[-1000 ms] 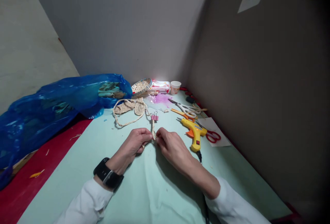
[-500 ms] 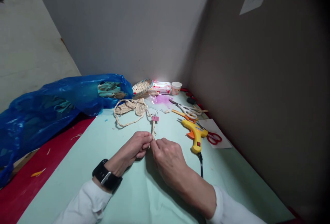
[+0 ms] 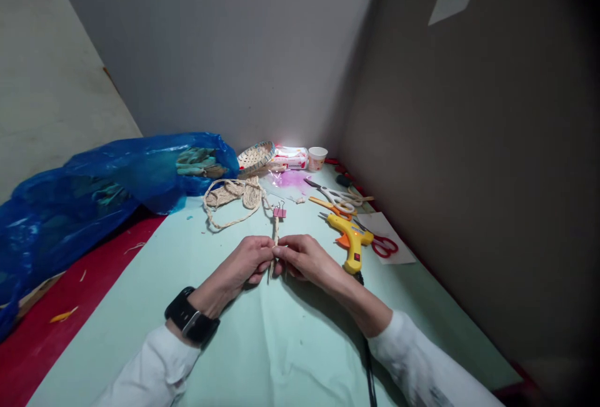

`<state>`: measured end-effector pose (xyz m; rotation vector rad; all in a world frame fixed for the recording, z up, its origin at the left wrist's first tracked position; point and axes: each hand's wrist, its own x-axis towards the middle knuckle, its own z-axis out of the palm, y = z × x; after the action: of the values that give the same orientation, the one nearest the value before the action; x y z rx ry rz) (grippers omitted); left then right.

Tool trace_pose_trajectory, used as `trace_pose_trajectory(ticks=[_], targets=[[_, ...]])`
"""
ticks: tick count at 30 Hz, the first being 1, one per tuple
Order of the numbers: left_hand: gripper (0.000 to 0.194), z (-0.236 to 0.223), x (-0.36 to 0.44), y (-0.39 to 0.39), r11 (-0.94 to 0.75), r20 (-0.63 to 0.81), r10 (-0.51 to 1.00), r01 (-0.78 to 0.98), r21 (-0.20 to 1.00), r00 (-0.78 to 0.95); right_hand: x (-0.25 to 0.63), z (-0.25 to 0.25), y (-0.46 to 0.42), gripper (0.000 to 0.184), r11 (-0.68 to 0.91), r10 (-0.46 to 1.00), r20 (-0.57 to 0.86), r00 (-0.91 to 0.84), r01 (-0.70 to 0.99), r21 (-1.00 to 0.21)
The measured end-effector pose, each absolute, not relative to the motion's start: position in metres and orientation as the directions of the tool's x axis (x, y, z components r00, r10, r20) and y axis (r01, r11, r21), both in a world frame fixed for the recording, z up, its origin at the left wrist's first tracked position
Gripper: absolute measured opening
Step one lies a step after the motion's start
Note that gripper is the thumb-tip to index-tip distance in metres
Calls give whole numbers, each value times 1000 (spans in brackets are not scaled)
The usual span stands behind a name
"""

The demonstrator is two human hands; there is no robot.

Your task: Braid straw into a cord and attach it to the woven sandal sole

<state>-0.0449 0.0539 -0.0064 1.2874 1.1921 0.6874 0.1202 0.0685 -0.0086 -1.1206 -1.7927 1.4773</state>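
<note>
A pale braided cord (image 3: 276, 227) runs down the table from a pink binder clip (image 3: 280, 212). My left hand (image 3: 250, 261) pinches the cord below the clip. From the other side, my right hand (image 3: 302, 258) also closes on it, thumb and fingertips meeting the left ones. Short loose strand ends (image 3: 270, 274) poke out beneath the fingers. Beyond the clip the cord joins a coiled heap of braid (image 3: 234, 193), one loop of it spread on the table. The part inside my fingertips is hidden.
A yellow glue gun (image 3: 350, 239), red-handled scissors (image 3: 385, 246), orange scissors (image 3: 334, 206) and white-handled scissors (image 3: 335, 196) lie to the right. A blue plastic bag (image 3: 107, 169) covers the left. Behind are a woven basket (image 3: 257, 157) and a paper cup (image 3: 317, 158).
My right hand has turned, its knuckles lower and its thumb now showing on the cord. Strand ends now show below the fingers. My left hand stays in its pinch.
</note>
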Motion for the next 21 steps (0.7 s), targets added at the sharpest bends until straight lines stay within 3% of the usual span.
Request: trace_pose_trajectory(ticks=[5, 11, 15, 21], targets=[[32, -1, -46, 54, 29, -192, 946, 524, 852, 260, 112, -19, 69, 26, -18, 881, -91, -465, 160, -987], [26, 10, -31, 39, -144, -22, 984, 852, 504, 179, 109, -19, 64, 21, 48, 961, -10, -276, 205, -977], [32, 12, -27, 29, -145, -23, 986, 921, 361, 165, 110, -17, 60, 21, 82, 977, 34, -208, 222, -972], [33, 1, -17, 16, -184, -45, 976, 919, 349, 213, 110, -21, 61, 23, -43, 956, -53, -289, 42, -998]])
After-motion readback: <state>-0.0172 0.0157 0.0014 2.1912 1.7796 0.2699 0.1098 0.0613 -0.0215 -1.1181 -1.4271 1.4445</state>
